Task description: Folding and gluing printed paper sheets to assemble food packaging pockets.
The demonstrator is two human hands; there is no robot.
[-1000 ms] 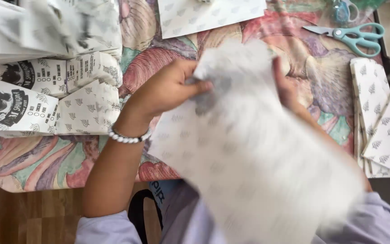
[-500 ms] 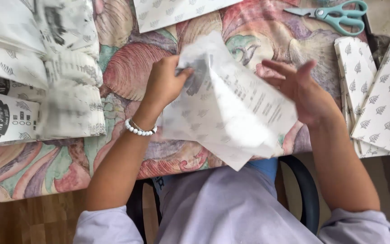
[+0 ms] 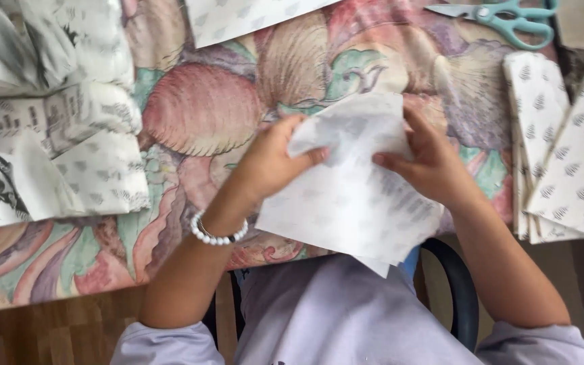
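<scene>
Lowered: thin white paper sheet (image 3: pixel 349 182) | left hand (image 3: pixel 272 162), right hand (image 3: pixel 430 165) pinching

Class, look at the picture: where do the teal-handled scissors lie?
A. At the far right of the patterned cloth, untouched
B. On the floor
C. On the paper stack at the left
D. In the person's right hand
A: the scissors lie on the far right part of the cloth, while the left hand and right hand hold a white paper sheet.

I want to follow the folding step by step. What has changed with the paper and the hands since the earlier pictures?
The white paper sheet came down from being held up near the camera to low over the table edge. The right hand, open beside it half a second ago, now presses fingers on it. The left hand keeps its grip on the upper left edge. The scissors and paper stacks appear unmoved.
</scene>
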